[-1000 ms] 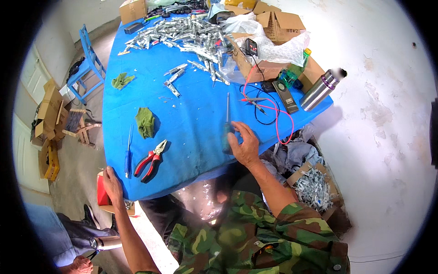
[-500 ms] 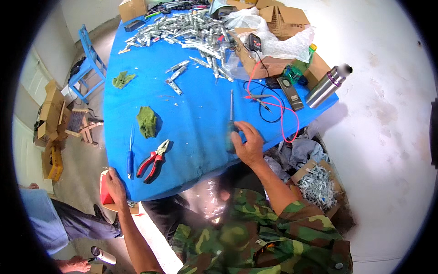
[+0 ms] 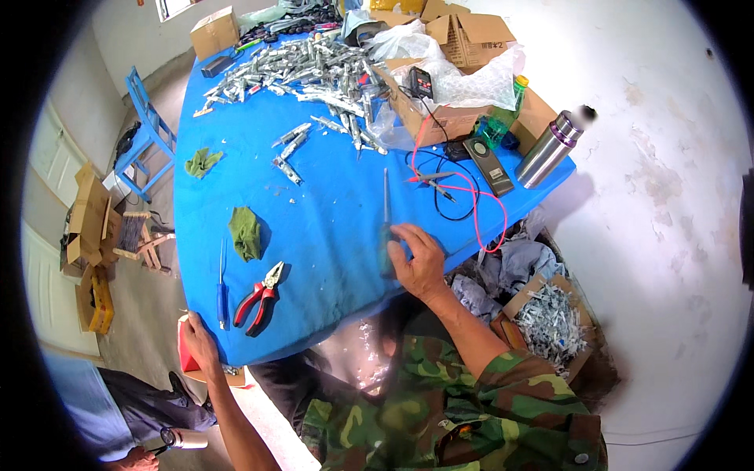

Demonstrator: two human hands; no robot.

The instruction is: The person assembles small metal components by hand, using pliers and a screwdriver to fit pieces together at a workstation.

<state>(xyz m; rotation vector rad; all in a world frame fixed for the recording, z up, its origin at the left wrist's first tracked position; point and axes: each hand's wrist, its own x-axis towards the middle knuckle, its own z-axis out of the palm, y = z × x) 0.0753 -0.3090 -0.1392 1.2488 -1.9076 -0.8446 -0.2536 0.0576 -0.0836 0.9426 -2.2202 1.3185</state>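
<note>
A screwdriver [image 3: 386, 250] with a dark handle lies on the blue-covered table, its shaft pointing away from me. My right hand [image 3: 418, 263] rests at its handle, fingertips and thumb apart and not wrapped round it. At the table's near left corner, my left hand [image 3: 202, 345] is closed over the edge of a red box [image 3: 187, 357]; its fingers are partly hidden. To the right of that hand lie a blue-handled screwdriver [image 3: 222, 302] and red-and-black pliers [image 3: 261, 300]. A green cloth [image 3: 246, 234] sits beyond the pliers.
A pile of grey metallic pieces [image 3: 294, 71] covers the far table. Cartons [image 3: 448, 125], a meter [image 3: 488, 166] with red and black leads, and a steel flask [image 3: 550, 153] stand at right. Below is a box of scraps [image 3: 550, 330]. Another person [image 3: 86, 400] stands at left.
The view has shifted a little, so the table and tools sit lower and slightly left in the picture. Both hands keep their places beside the screwdriver and the red box.
</note>
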